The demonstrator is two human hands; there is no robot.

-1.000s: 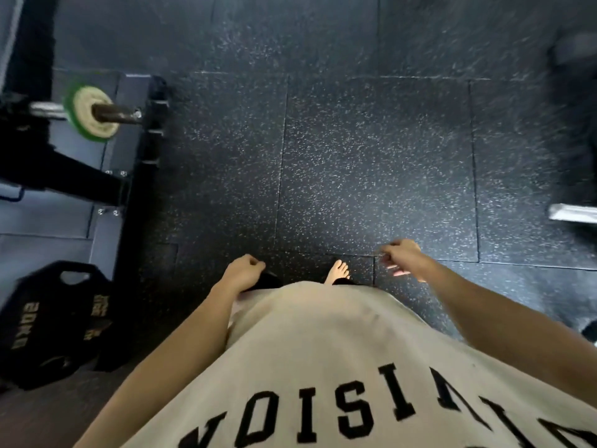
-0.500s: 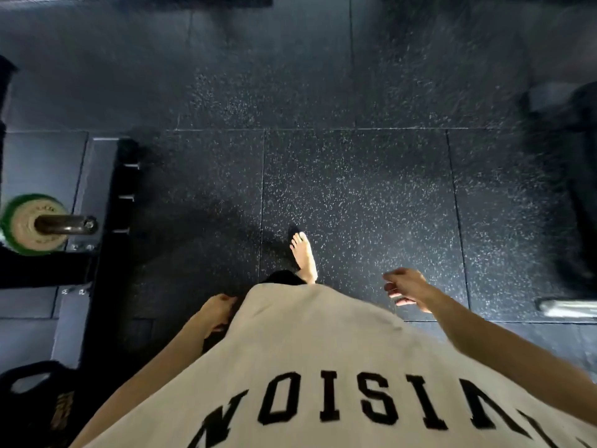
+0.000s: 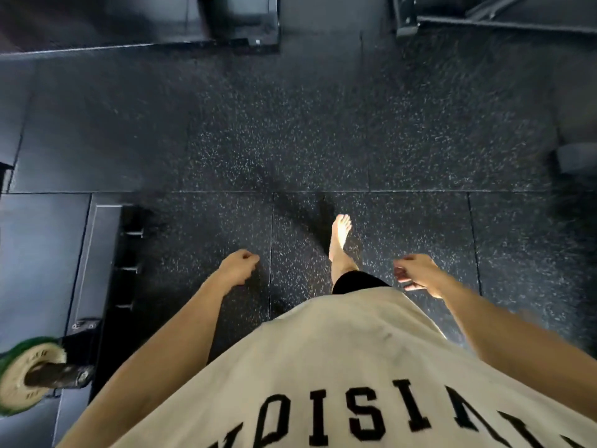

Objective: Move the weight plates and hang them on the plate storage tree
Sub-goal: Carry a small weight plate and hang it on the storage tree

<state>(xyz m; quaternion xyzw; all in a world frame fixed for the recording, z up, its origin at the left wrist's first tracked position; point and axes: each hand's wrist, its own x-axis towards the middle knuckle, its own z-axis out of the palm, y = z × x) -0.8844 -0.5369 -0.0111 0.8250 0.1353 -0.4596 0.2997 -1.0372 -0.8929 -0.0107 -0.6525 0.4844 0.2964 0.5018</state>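
A green-rimmed weight plate (image 3: 19, 376) sits on a barbell sleeve (image 3: 58, 376) at the lower left edge of the view. My left hand (image 3: 239, 266) swings in front of me with its fingers loosely curled, holding nothing. My right hand (image 3: 416, 273) hangs to the right, fingers loosely bent and empty. Both hands are well apart from the plate. My bare foot (image 3: 339, 237) steps forward on the black speckled rubber floor (image 3: 290, 140). No plate storage tree is recognisable in view.
A black rack base with short pegs (image 3: 129, 253) lies on the left beside a blue-grey platform (image 3: 38, 253). Dark equipment frames (image 3: 245, 21) stand along the far edge, and another frame (image 3: 484, 14) at the top right. A grey object (image 3: 578, 156) sits at the right.
I have walked forward: the green plate and rack slid down and left in view, the black 20 kg plates left the view, and far equipment frames came into sight. My left hand swung forward.
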